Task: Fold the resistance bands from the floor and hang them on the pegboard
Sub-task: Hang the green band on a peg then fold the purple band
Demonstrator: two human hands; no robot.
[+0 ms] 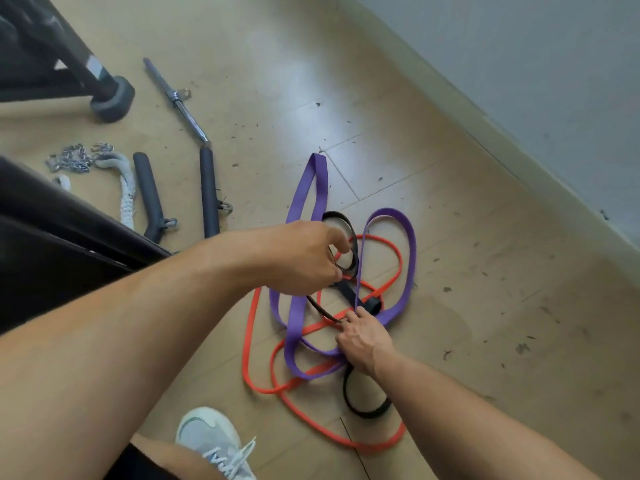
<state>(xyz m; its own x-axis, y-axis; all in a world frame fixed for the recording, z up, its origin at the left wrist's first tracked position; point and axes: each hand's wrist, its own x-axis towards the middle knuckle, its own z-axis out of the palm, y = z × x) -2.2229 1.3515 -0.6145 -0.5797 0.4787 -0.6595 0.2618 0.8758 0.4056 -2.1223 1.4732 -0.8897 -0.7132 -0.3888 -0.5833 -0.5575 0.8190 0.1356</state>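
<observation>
1. The resistance bands lie tangled on the floor (467,306) at the centre of the frame: a purple band (304,209), an orange band (250,341) and a black band (363,408) looped through one another.
2. The left hand (304,261) pinches a raised black loop in its fingers, seemingly to draw it free.
3. The right hand (363,344), lower centre, pinches the black strand at floor level, probably anchoring the pile.
4. No pegboard is in view.

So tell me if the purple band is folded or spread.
Spread: the purple band sprawls in loose loops on the floor, tangled with the others.
</observation>
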